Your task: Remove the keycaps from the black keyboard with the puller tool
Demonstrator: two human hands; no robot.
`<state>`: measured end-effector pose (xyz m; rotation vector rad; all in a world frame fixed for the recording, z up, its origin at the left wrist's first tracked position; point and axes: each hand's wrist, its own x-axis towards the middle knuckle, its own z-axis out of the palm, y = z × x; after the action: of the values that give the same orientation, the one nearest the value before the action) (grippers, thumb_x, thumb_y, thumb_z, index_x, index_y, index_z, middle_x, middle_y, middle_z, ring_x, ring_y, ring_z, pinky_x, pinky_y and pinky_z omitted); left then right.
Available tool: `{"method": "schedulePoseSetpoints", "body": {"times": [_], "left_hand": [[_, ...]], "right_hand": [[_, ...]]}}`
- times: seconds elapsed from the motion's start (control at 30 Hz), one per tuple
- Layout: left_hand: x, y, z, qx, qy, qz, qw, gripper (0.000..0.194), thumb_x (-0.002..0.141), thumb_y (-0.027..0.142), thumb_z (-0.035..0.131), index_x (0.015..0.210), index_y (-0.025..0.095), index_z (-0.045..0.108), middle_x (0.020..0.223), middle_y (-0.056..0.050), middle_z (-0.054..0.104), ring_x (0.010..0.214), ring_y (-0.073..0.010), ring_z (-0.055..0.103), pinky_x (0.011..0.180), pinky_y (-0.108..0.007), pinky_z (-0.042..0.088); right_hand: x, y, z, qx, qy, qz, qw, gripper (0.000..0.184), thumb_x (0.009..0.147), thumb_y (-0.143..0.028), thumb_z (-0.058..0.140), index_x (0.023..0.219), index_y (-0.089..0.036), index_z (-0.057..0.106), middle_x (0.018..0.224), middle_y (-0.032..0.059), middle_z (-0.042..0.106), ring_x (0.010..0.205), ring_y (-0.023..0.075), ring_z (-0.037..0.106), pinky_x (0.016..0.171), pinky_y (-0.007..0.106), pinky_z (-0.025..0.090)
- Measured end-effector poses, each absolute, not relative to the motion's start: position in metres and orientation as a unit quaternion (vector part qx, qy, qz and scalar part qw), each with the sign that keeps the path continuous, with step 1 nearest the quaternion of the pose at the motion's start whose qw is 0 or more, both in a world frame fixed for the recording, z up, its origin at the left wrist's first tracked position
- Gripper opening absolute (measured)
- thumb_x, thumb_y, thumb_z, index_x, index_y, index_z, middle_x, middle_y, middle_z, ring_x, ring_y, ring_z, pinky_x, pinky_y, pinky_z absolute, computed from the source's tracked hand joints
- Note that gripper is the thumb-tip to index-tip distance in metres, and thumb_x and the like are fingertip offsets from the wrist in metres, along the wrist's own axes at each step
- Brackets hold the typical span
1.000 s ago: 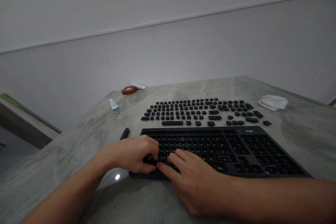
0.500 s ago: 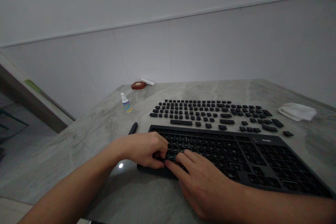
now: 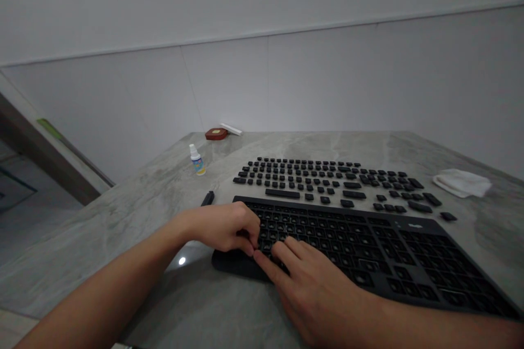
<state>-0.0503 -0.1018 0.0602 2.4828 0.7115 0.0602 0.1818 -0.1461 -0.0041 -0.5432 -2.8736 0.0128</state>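
A black keyboard (image 3: 366, 279), its keycaps off and its key sockets bare, lies on the table in front of me. At its left front part, my left hand (image 3: 226, 227) is closed, fingers curled and thumb tip pointing down at the sockets. My right hand (image 3: 313, 283) rests over the front edge, fingers bent, one fingertip meeting the left thumb. Whatever sits between the fingertips is hidden by the hands. Loose black keycaps (image 3: 354, 194) lie in rows behind the keyboard, with a long space bar (image 3: 282, 193) at their front left.
A black-handled tool (image 3: 208, 198) lies left of the keyboard, partly behind my left hand. Farther back stand a small spray bottle (image 3: 197, 161) and a reddish-brown case (image 3: 215, 133) beside a white strip (image 3: 231, 128). A folded white cloth (image 3: 462, 182) lies at the right.
My left thumb and fingers have drawn closer together at the keyboard's left front, and the hand has shifted slightly. The right hand stays nearly in place. The view has tilted a little.
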Motion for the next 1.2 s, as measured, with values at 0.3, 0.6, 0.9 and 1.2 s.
{"method": "schedulePoseSetpoints", "body": {"times": [0.3,0.6,0.9,1.2], "left_hand": [[-0.05,-0.101,0.058,0.918,0.268,0.029,0.292,0.009,0.082,0.008,0.072,0.083,0.017,0.07,0.082,-0.002,0.07,0.079,-0.0152,0.064,0.075,-0.024,0.05],[-0.046,-0.103,0.058,0.922,0.235,0.05,0.304,0.019,0.082,-0.002,0.064,0.076,0.016,0.068,0.079,-0.002,0.065,0.076,-0.0134,0.062,0.07,-0.022,0.049],[-0.048,-0.101,0.054,0.907,0.279,0.046,0.311,0.005,0.085,0.014,0.069,0.081,0.016,0.071,0.076,-0.001,0.068,0.071,-0.013,0.062,0.067,-0.022,0.047],[-0.033,-0.113,0.057,0.908,0.392,-0.021,0.146,0.027,0.086,0.031,0.072,0.065,0.016,0.065,0.056,0.001,0.062,0.054,-0.0129,0.059,0.051,-0.022,0.038]], "right_hand": [[0.184,-0.145,-0.002,-0.175,-0.978,0.023,0.109,0.063,0.085,-0.016,0.05,0.147,-0.01,0.042,0.118,0.0179,0.058,0.102,0.0309,0.051,0.085,0.046,0.049],[0.183,-0.145,-0.002,-0.192,-0.976,0.049,0.096,0.065,0.083,-0.016,0.051,0.147,-0.016,0.042,0.119,0.0162,0.056,0.103,0.0303,0.05,0.086,0.047,0.049],[0.183,-0.146,0.003,-0.192,-0.975,0.062,0.094,0.064,0.083,-0.016,0.052,0.146,-0.015,0.044,0.119,0.0165,0.056,0.105,0.0302,0.049,0.089,0.046,0.048],[0.183,-0.146,0.0,-0.196,-0.973,0.061,0.108,0.062,0.083,-0.018,0.052,0.145,-0.016,0.046,0.119,0.0164,0.056,0.106,0.0304,0.049,0.091,0.048,0.045]]}}
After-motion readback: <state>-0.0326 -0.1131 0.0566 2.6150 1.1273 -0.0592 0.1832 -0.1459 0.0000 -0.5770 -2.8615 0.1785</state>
